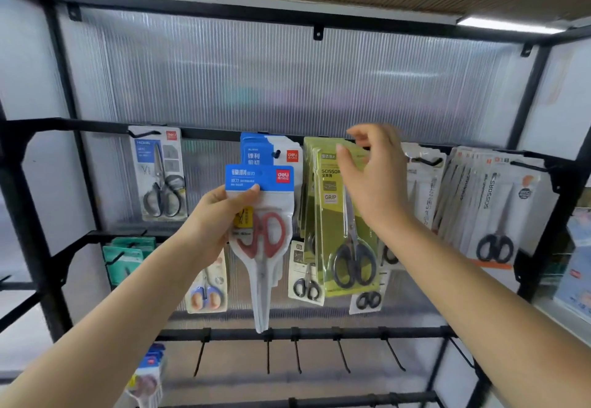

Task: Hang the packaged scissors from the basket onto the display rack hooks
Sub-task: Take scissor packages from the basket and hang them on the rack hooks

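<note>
My left hand grips a packaged pair of red-handled scissors with a blue header card, held upright just below and in front of a hook that carries matching blue packs. My right hand hovers with loosely spread fingers in front of the green scissors packs hanging to the right, and holds nothing. The basket is out of view.
The black rack frame carries more packs: a grey kitchen-scissors pack at left, white packs at right, smaller packs on a lower row. Bare black hooks stick out from the bottom rail. Teal packs hang at lower left.
</note>
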`<action>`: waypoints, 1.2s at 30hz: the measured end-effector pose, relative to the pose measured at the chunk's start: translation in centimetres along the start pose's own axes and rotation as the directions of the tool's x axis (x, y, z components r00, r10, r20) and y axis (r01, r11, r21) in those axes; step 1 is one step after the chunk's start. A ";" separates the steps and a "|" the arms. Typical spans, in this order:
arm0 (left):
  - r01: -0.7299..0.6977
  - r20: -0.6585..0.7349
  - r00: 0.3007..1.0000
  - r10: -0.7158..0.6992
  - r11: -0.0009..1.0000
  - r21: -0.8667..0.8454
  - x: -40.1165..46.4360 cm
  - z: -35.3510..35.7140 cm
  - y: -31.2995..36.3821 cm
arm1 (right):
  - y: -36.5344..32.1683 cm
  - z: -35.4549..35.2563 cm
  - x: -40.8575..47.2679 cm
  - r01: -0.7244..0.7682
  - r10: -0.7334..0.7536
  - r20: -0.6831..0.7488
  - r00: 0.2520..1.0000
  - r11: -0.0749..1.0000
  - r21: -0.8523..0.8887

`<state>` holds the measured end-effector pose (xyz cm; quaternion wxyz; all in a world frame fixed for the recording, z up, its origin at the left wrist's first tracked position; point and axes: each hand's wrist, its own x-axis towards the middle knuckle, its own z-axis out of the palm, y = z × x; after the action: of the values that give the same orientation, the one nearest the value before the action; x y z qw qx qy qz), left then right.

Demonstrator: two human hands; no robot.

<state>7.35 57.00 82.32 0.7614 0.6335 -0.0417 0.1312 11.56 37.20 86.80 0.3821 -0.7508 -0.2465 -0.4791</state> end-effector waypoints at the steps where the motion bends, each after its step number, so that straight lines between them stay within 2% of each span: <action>1: -0.001 0.010 1.000 0.001 1.000 0.002 -0.1 -0.1 -0.1 | -0.7 0.3 0.0 0.054 -0.054 0.034 0.998 0.999 0.007; 4: 0.003 0.012 1.000 -0.003 1.000 0.002 -0.7 -0.8 -0.3 | -2.8 1.5 -0.5 0.177 -0.182 0.153 0.971 0.983 0.044; 6: 0.004 -0.007 1.000 -0.004 1.000 0.006 -1.4 -1.6 -0.3 | -4.1 2.6 -1.0 0.190 -0.199 0.267 0.943 0.980 0.059; 11: -0.004 -0.118 0.993 0.005 1.000 0.009 -3.6 -5.3 0.0 | -6.7 6.7 -1.6 0.100 -0.138 0.514 0.847 0.990 0.102; 15: -0.019 -0.218 0.976 0.025 0.999 0.027 -6.2 -9.3 -0.3 | -9.4 10.4 -3.4 0.049 -0.169 0.649 0.741 0.979 0.199; 19: 0.019 -0.286 0.958 0.011 0.995 0.100 -8.9 -13.3 -1.9 | -12.0 14.0 -6.5 -0.021 -0.187 0.711 0.678 0.962 0.273; 26: 0.153 -0.386 0.913 -0.133 0.988 0.020 -13.5 -19.7 -7.2 | -15.2 18.9 -13.4 -0.057 -0.202 0.835 0.512 0.962 0.268; 31: 0.284 -0.404 0.870 -0.284 0.957 -0.061 -17.0 -23.9 -14.2 | -15.0 21.8 -19.5 -0.141 -0.109 0.904 0.413 0.973 0.182; 36: 0.394 -0.462 0.781 -0.420 0.906 -0.157 -18.9 -26.2 -20.5 | -13.3 25.4 -25.5 -0.274 0.014 0.956 0.292 0.959 0.070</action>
<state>-8.34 76.40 53.36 0.7735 0.5540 0.2847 0.1172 4.56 65.51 61.80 0.2856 -0.8594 -0.4062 0.1217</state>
